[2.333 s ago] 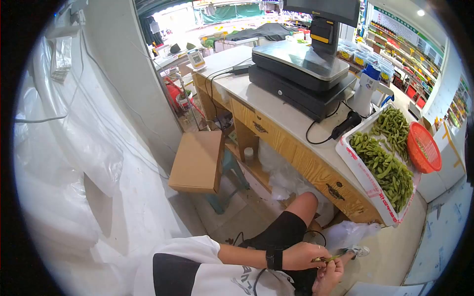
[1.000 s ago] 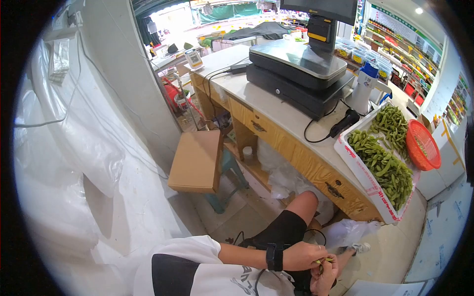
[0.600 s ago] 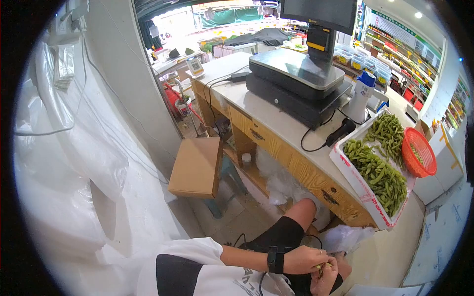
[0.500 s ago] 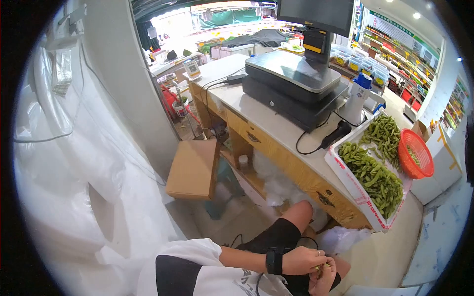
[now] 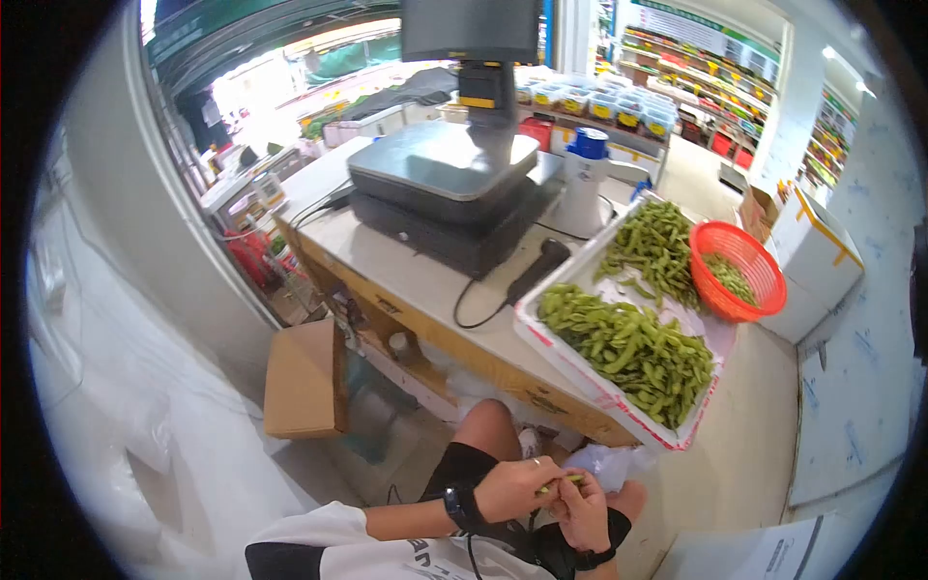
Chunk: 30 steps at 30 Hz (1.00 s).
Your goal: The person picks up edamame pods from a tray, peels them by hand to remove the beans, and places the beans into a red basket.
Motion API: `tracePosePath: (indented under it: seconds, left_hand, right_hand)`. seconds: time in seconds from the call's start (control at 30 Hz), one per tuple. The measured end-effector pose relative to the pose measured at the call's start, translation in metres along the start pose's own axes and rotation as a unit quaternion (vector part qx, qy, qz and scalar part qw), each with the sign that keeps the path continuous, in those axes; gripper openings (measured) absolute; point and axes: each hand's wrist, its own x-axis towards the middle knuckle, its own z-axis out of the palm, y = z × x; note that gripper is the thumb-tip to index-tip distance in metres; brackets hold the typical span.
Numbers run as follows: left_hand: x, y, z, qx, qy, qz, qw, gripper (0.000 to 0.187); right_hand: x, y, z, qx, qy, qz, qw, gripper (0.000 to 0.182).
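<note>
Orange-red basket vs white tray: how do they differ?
Shape: the basket is round with perforated walls; the tray is rectangular with solid walls.
Size: the basket is clearly smaller than the tray.
Contents: the basket holds small pale-green pieces, probably shelled beans; the tray holds heaped whole pods.
Shared: both are open-topped and hold green produce.

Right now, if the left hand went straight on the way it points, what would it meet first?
Most likely the right hand: the left hand points towards it, with a green pod between them, though depth is unclear.
</note>
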Motion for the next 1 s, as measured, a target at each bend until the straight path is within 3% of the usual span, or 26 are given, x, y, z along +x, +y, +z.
tracePosePath:
  seconds: [0.17, 0.43, 0.67, 0.87, 0.93, 1.0]
  left_hand:
    - [0.034, -0.003, -0.011, -0.027, 0.056, -0.046, 0.997, 0.013]
    - [0.154, -0.004, -0.047, 0.077, 0.216, 0.044, 0.972, 0.013]
    - [0.206, -0.011, -0.039, 0.188, 0.235, -0.015, 0.954, 0.018]
    - [0.194, -0.025, -0.042, 0.095, 0.24, 0.066, 0.964, 0.021]
    - [0.165, -0.008, -0.042, -0.088, 0.128, -0.013, 0.988, 0.022]
    - [0.132, 0.018, -0.045, -0.245, -0.018, -0.113, 0.963, 0.024]
  right_hand:
    - [0.003, -0.011, -0.012, 0.051, -0.026, 0.039, 0.998, 0.017]
    - [-0.022, -0.019, -0.03, 0.15, -0.03, 0.044, 0.987, 0.018]
    - [-0.032, -0.005, -0.035, 0.245, -0.03, 0.057, 0.967, 0.017]
    - [-0.03, -0.006, -0.028, 0.199, -0.015, 0.057, 0.978, 0.014]
    - [-0.028, -0.008, -0.03, 0.204, -0.029, 0.047, 0.977, 0.013]
    - [-0.025, -0.012, -0.029, 0.192, -0.036, 0.018, 0.981, 0.011]
